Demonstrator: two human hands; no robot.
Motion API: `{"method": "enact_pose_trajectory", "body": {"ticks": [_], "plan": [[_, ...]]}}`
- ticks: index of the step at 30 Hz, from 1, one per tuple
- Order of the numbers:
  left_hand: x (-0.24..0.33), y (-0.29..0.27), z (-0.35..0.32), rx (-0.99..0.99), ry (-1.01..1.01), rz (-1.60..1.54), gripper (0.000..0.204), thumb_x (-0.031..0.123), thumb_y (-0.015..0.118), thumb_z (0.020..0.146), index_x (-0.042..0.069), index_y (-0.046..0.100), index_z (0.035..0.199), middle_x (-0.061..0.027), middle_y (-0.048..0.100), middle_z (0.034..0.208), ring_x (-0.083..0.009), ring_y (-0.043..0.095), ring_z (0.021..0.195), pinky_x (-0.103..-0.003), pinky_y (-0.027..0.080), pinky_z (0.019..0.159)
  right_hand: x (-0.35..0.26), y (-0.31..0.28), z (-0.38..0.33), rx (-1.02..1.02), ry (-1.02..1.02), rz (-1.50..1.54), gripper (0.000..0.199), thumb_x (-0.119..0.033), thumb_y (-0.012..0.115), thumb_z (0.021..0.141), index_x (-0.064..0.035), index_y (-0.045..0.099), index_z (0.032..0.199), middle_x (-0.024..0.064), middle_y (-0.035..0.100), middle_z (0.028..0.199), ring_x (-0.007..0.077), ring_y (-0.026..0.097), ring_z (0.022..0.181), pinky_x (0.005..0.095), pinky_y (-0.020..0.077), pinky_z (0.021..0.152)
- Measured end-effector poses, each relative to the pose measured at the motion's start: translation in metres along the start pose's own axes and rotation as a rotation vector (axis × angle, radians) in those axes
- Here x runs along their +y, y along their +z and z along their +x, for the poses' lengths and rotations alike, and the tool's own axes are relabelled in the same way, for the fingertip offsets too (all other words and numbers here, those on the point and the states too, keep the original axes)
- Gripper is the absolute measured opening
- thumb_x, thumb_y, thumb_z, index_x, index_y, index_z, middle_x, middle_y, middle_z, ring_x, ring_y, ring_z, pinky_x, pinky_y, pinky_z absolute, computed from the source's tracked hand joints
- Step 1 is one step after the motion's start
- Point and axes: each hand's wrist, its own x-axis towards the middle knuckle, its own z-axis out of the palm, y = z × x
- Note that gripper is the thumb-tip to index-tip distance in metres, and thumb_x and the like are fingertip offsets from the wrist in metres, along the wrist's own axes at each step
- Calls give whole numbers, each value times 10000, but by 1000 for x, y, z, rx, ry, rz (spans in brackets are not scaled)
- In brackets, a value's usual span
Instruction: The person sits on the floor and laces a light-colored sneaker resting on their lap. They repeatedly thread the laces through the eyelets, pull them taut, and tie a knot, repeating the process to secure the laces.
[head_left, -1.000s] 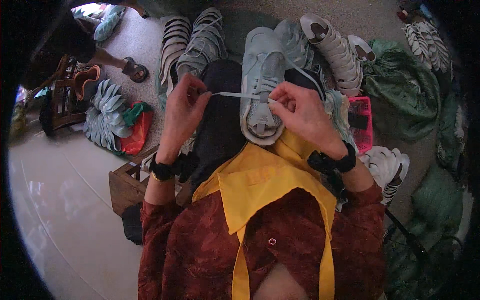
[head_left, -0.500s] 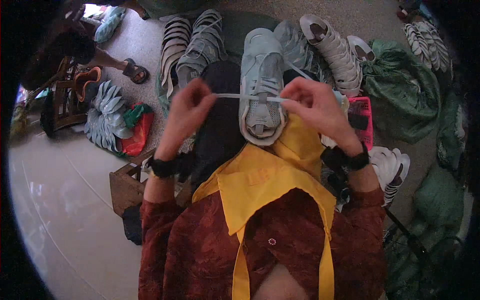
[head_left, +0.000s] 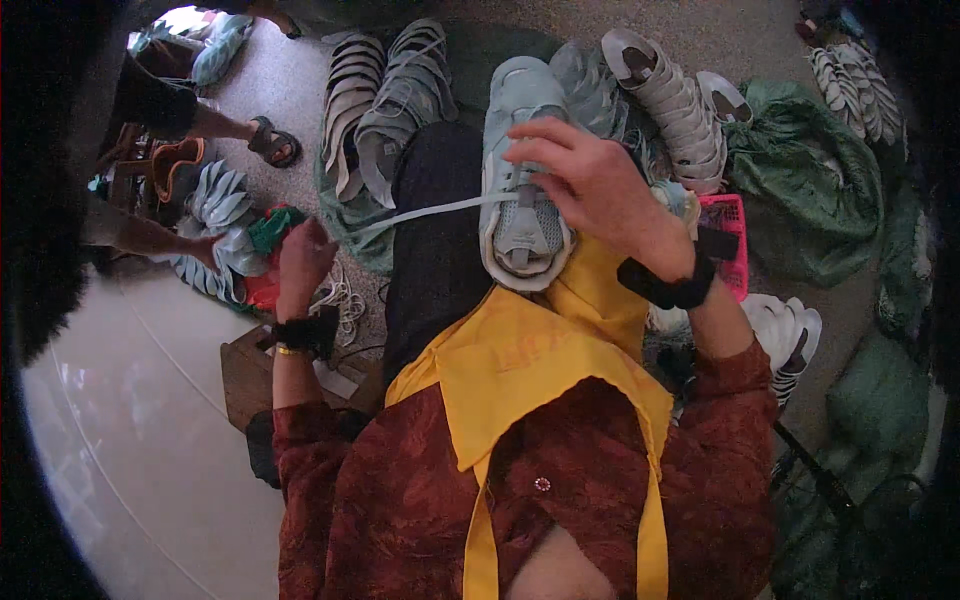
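Note:
A pale grey-green sneaker [head_left: 528, 245] lies sole-down across my lap, its toe pointing away from me. From its eyelets a flat pale shoelace [head_left: 440, 209] runs taut out to the left. My left hand [head_left: 304, 262], closed round the lace's far end, is held out beyond my left knee. The fingertips are slightly blurred there. Over the laced upper lies my right hand [head_left: 605, 190], with its fingers bent and parted, the tips touching the shoe near the eyelets. Part of the lacing is hidden beneath it.
Nested shoe uppers [head_left: 405, 110] stand ahead to the left, more white ones [head_left: 680, 120] to the right. Green sacks [head_left: 800, 190] and a pink basket [head_left: 738, 215] are at the right. Another person's hand [head_left: 205, 250] touches a pile of uppers at the left.
My left hand has drawn the lace out to the left. My right hand has let go of its lace end and moved onto the shoe. Another person's arm has come in at the left.

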Motion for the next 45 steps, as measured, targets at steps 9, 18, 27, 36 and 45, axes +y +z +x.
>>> {"method": "enact_pose_trajectory", "body": {"ticks": [9,18,27,36,45], "plan": [[187,-27,24,180,440,-540,152,-3,672,885,4,619,1027,-91,653,925,-221,649,867,-339,507,793,-3,-16,-7,-275,69,-118,92,-98,596,899,-27,575,952,162,597,851,375,651,770,456,540,643],[211,-35,25,-329,287,-692,142,57,695,898,2,564,885,-65,586,809,-188,563,748,-314,474,701,-21,-39,-40,-194,197,-150,98,-96,644,877,-35,599,938,143,571,806,355,637,756,426,522,612],[260,-34,34,37,727,-591,287,30,741,805,14,586,1046,-85,611,912,-244,610,782,-305,509,754,-50,-61,-41,-114,139,-339,186,4,710,815,-41,646,984,94,618,840,285,656,725,386,515,605],[258,-53,37,-297,457,-1040,155,96,698,919,37,571,987,6,598,881,-69,554,809,-236,458,725,-51,-75,-77,23,441,8,164,-31,704,839,-37,680,1001,95,669,853,270,663,728,365,521,652],[215,-58,38,-277,232,-1191,105,72,667,935,58,564,952,13,608,868,-69,570,822,-233,469,771,-13,-106,-178,-39,890,-88,169,13,632,918,-5,707,1069,92,704,914,174,669,797,287,521,718]]}}
